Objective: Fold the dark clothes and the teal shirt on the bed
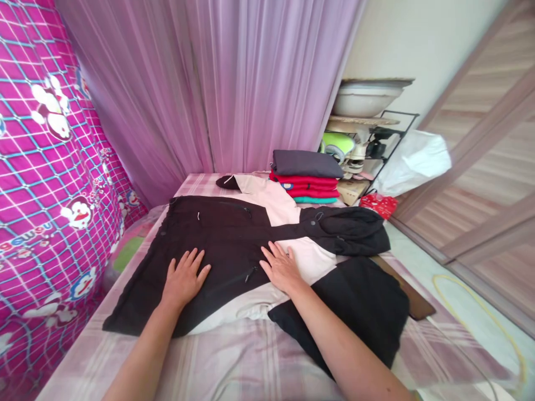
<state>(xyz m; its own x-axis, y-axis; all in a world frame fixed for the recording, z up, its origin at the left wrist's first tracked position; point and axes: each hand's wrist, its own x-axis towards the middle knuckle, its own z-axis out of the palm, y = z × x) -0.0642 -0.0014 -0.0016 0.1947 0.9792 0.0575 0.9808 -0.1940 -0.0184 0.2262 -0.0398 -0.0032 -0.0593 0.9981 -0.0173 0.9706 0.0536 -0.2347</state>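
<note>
A black and white hooded jacket [225, 239] lies spread flat, its hood pointing right and its hem left. My left hand [184, 279] rests flat on the black lower part, fingers apart. On the chest, by the edge of the white panel, my right hand [281, 267] lies flat with fingers spread. The far white sleeve with its black cuff [228, 182] stretches away from me toward the curtain. Under my right forearm is a folded black garment [359, 306], which partly covers the near sleeve.
A plaid cloth [234, 367] covers the surface. Folded clothes [307, 175] are stacked at the back, grey on red and green. Behind hang purple curtains [259, 83]; a pink patterned cloth [45, 167] is at left. A rack [401, 133] with a basin [368, 99] stands back right.
</note>
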